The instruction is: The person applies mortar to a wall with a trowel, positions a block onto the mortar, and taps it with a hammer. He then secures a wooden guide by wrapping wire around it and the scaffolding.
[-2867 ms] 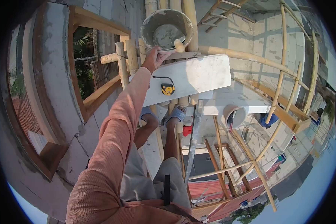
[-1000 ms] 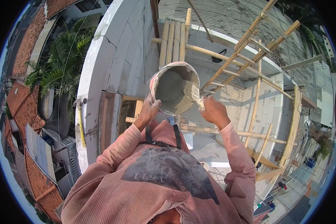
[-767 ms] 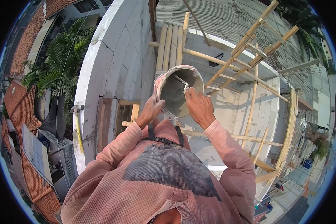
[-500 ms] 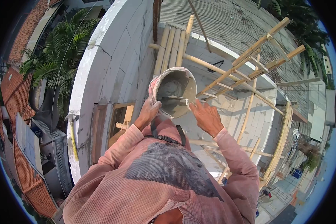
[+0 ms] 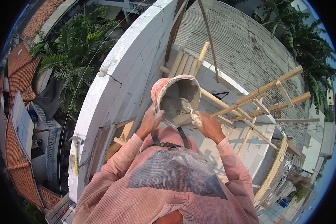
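Left hand (image 5: 151,120) is clamped on the tilted bucket (image 5: 159,86) mid-frame, right hand (image 5: 211,127) closed round a trowel (image 5: 196,119); mortar (image 5: 182,118) not all out yet.

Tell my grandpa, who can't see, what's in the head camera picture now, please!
High beside a white block wall, a person's left hand tilts a bucket of wet-looking grey mix while the right hand grips a trowel dipped inside. A yellow-handled hammer rests on the wall.

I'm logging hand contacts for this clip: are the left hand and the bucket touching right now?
Touching: the head view shows the left hand with its fingers on the rim of the tilted bucket.
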Demonstrator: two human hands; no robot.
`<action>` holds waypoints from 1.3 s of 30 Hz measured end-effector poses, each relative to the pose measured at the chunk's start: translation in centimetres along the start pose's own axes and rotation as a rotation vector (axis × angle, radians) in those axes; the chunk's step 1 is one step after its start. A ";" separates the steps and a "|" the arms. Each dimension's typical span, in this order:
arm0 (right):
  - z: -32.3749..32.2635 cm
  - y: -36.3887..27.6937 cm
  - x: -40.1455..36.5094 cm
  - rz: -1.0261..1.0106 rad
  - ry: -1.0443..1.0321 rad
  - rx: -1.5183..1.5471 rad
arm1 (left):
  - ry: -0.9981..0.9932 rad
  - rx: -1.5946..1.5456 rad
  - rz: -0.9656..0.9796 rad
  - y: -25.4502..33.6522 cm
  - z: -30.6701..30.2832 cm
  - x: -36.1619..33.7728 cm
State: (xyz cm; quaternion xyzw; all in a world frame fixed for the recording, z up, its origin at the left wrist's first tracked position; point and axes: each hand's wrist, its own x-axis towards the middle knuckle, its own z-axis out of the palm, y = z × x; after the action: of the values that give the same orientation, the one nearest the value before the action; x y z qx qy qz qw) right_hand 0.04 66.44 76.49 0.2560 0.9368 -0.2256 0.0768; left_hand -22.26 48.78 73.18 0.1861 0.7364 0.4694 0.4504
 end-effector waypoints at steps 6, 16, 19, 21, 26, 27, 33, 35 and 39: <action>-0.1 -2.6 4.9 0.003 -0.104 -0.175 | 0.151 0.158 0.164 2.1 1.0 1.6; -5.8 3.6 11.8 0.124 -0.295 0.536 | 0.263 -0.242 0.094 2.2 -0.5 7.9; -7.3 5.4 14.5 0.274 -0.364 0.992 | 0.332 -0.390 0.109 3.5 0.1 11.0; -6.5 8.3 17.7 0.280 -0.450 0.905 | 0.330 -0.509 0.031 5.1 0.1 13.5; -7.8 12.8 26.7 0.273 -0.667 1.184 | 0.372 -0.566 -0.132 8.1 0.5 19.8; -8.5 13.4 27.7 0.288 -0.727 1.285 | 0.372 -0.592 -0.144 8.4 0.8 20.9; -12.2 16.4 36.8 0.275 -0.871 1.681 | 0.384 -0.674 -0.160 11.2 0.7 26.7; -13.6 16.8 40.5 0.168 -0.809 1.725 | 0.419 -0.695 -0.197 11.3 0.9 27.6; -16.6 15.8 52.9 -0.006 -0.337 1.513 | 0.559 -0.780 -0.240 13.0 2.0 27.6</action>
State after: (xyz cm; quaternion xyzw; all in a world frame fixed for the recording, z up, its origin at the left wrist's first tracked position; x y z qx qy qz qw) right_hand -37.69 109.74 71.44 0.1985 0.5043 -0.8401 0.0217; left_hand -37.01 75.46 70.58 -0.2154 0.6148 0.6866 0.3227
